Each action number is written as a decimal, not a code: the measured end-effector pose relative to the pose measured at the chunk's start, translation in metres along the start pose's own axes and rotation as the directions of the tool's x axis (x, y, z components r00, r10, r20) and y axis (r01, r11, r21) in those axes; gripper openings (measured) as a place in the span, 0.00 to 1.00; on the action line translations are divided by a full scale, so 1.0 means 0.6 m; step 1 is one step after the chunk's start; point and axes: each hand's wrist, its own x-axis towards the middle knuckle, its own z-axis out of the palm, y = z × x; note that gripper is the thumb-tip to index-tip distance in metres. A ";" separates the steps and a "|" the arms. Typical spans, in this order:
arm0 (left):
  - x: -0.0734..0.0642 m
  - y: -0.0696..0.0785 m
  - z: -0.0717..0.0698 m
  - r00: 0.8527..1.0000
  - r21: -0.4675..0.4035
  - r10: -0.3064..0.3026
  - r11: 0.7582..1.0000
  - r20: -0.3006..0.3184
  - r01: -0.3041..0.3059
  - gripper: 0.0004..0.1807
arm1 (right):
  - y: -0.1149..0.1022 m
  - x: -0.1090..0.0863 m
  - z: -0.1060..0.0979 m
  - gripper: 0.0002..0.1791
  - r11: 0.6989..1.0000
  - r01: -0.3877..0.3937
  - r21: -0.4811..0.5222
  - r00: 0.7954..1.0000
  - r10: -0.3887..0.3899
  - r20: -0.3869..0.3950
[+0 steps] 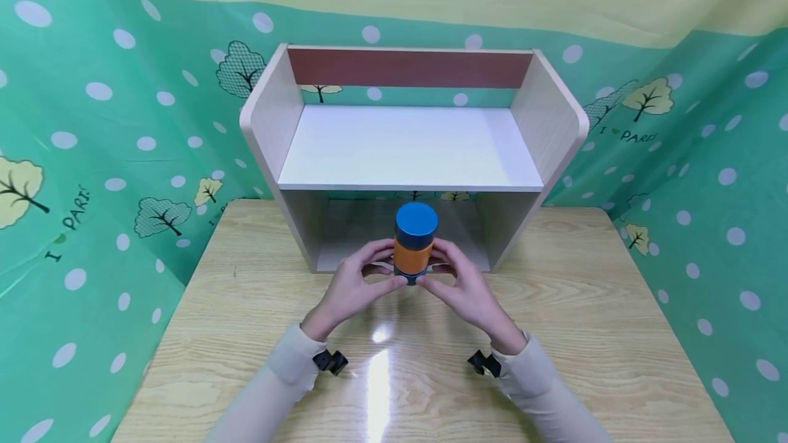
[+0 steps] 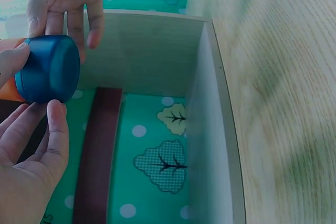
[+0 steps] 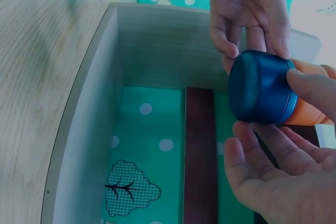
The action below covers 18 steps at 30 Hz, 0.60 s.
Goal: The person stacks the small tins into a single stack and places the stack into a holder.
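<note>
An orange canister [image 1: 412, 258] with a dark blue lid [image 1: 416, 223] and a dark blue base stands upright between the two hands, in front of the shelf's lower opening. My left hand [image 1: 360, 281] holds its left side, thumb low on the front and fingers along the side. From the right, my right hand [image 1: 463, 286] grips it the same way, the two thumbs close together. In the left wrist view the lid [image 2: 52, 69] shows between the left hand [image 2: 31, 150] and the other hand's fingers. The right wrist view shows the lid [image 3: 260, 86] above the right hand's fingers [image 3: 252, 174].
A pale two-level shelf unit [image 1: 409, 145] stands at the back of the wooden table [image 1: 246, 333], with a reddish-brown strip [image 1: 409, 68] across its back. Its side panels rise left and right of the boards. A green dotted curtain [image 1: 123, 128] hangs behind and at the sides.
</note>
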 end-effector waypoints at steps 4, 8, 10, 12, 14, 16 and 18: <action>0.003 0.003 -0.001 1.000 -0.015 0.012 1.000 0.003 -0.012 0.32 | -0.005 0.000 -0.002 0.35 1.000 0.006 -0.011 1.000 -0.006 -0.008; 0.004 0.010 -0.003 1.000 -0.014 0.000 1.000 0.008 0.000 0.32 | -0.008 0.001 -0.003 0.35 1.000 0.015 -0.012 1.000 -0.016 -0.010; 0.004 0.013 -0.004 1.000 -0.013 -0.005 1.000 0.013 0.005 0.32 | -0.008 0.002 -0.004 0.34 1.000 0.017 -0.008 1.000 -0.017 -0.008; 0.005 0.016 -0.005 1.000 -0.017 -0.005 1.000 0.015 0.005 0.32 | -0.008 0.003 -0.005 0.34 1.000 0.020 -0.004 1.000 -0.020 -0.006; 0.006 0.019 -0.007 1.000 -0.015 -0.004 1.000 0.017 0.004 0.33 | -0.008 0.004 -0.006 0.34 1.000 0.026 -0.003 1.000 -0.026 -0.004; 0.007 0.021 -0.008 1.000 -0.008 -0.004 1.000 0.017 0.004 0.33 | -0.010 0.005 -0.007 0.34 0.999 0.034 -0.005 0.999 -0.034 -0.002; 0.008 0.022 -0.009 1.000 0.002 -0.007 1.000 0.016 0.007 0.33 | -0.013 0.006 -0.009 0.34 0.999 0.036 -0.014 0.999 -0.036 -0.002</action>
